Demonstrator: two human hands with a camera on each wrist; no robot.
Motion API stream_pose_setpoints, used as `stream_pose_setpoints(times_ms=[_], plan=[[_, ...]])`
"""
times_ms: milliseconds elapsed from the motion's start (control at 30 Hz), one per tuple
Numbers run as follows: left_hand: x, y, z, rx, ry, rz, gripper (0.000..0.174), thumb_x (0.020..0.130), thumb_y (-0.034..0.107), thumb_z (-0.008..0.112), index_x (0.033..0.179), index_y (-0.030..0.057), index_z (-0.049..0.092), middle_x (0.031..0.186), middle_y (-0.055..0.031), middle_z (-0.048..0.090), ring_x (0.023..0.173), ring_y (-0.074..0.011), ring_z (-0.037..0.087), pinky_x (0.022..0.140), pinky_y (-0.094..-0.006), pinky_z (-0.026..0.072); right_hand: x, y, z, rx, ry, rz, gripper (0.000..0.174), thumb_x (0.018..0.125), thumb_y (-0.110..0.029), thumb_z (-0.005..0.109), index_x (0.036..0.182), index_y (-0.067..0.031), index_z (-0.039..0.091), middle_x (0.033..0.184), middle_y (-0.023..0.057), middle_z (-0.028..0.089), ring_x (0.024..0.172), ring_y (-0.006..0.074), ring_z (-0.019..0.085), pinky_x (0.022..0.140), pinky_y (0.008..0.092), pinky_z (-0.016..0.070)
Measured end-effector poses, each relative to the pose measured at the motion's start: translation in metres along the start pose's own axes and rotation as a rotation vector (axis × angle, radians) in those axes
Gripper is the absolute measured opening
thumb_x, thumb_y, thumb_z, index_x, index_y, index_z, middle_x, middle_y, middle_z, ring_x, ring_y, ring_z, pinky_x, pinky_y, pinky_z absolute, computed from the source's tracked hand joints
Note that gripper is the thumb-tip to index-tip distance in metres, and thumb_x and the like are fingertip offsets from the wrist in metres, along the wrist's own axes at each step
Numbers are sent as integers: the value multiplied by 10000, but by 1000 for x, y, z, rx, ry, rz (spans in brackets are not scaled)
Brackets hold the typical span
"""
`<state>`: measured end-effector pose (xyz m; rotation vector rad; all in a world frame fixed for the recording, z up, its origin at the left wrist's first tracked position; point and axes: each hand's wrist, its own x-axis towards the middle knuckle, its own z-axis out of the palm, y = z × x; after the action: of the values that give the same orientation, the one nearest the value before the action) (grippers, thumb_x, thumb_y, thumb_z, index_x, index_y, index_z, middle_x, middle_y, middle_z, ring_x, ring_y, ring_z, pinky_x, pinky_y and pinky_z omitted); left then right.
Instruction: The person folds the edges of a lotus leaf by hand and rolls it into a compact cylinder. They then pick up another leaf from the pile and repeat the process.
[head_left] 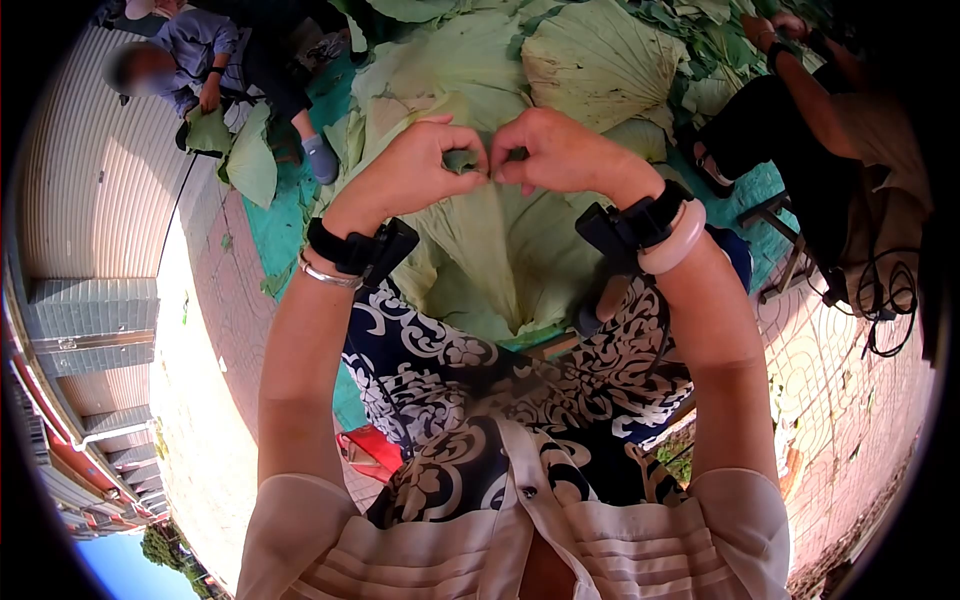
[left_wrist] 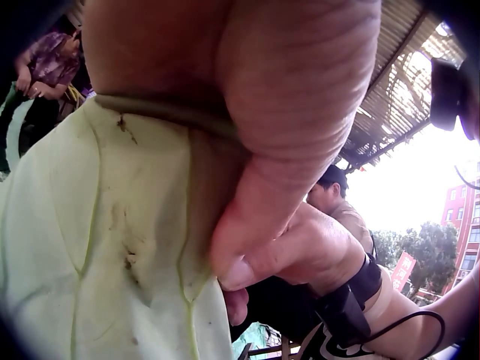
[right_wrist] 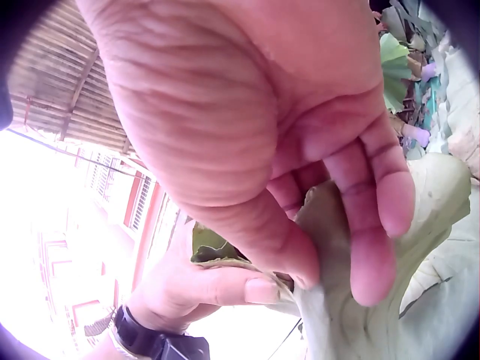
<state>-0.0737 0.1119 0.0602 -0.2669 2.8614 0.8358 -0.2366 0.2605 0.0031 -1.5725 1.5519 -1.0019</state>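
Observation:
A large pale-green lotus leaf [head_left: 470, 250] hangs from both hands over the lap, its veins running down toward the knees. My left hand [head_left: 420, 165] pinches its upper edge, with a darker fold of leaf [head_left: 460, 161] showing inside the curled fingers. Close beside it, my right hand [head_left: 570, 150] pinches the same edge, the two sets of fingertips almost meeting. In the left wrist view the leaf [left_wrist: 142, 225] has brown marks and raised veins. The right wrist view shows the leaf [right_wrist: 330, 232] between the right thumb and fingers, the other fingers loosely bent.
More lotus leaves [head_left: 600, 60] lie in a heap ahead, on a green sheet [head_left: 275, 235]. A seated person [head_left: 205, 60] handles leaves at the far left. Another person's dark-clothed leg [head_left: 760, 130] is at the right, near a stool [head_left: 780, 230].

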Motion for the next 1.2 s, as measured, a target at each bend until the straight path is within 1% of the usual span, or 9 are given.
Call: stream_pose_setpoints(times_ms=[133,233,333,433,567,667,733,833,1200], plan=[[-2,4,2,118,-11,4,281,800,237,789,1028,102,697,890,-80,667,1313,-354,486,1192,-443,284,1,3,3,-20,0,7,124,847,-68,690,934,19,702,798,94,703,661,176,708,609,317,568],[-1,4,7,192,-19,24,257,808,222,768,1005,79,685,839,-71,639,1121,-285,595,1223,-458,237,2,4,4,-27,14,-6,127,840,-59,686,936,22,704,797,100,704,657,180,708,605,319,567],[1,-6,13,202,14,88,222,812,198,751,970,64,672,804,-68,622,905,-232,629,1232,-471,217,3,7,5,-59,27,-19,133,833,-53,681,937,26,704,791,107,703,654,182,709,601,320,565],[1,-9,16,196,78,162,172,820,177,727,936,64,668,796,-60,627,822,-212,631,1231,-468,215,3,6,4,-97,33,-27,118,837,-56,673,918,24,705,786,109,705,647,184,711,599,321,558],[2,-3,12,195,18,112,157,815,179,714,913,63,674,807,-60,640,851,-220,636,1226,-464,222,5,11,5,-162,54,-51,103,819,-82,677,874,-4,714,789,111,711,660,220,705,617,347,538],[2,0,10,178,9,68,154,811,191,715,903,70,692,832,-63,662,876,-224,639,1220,-461,227,2,15,9,-239,159,-195,114,782,-113,692,858,-35,726,791,119,706,700,271,688,647,378,520],[1,-1,16,146,23,50,163,808,207,728,904,78,708,851,-66,677,898,-224,640,1214,-460,230,2,14,11,-251,157,-139,134,753,-133,702,861,-61,736,785,128,694,733,304,667,665,399,510],[0,-3,18,160,37,71,155,813,215,737,902,89,725,865,-65,687,918,-221,638,1196,-458,243,6,13,12,-395,105,-114,121,757,-136,705,855,-75,740,778,123,690,730,306,665,663,397,511],[-4,-1,20,190,102,100,106,817,188,735,851,90,712,833,-48,680,866,-222,628,1162,-449,270,3,13,12,-299,166,-124,110,761,-145,721,850,-84,745,756,123,688,699,301,664,649,386,516]])
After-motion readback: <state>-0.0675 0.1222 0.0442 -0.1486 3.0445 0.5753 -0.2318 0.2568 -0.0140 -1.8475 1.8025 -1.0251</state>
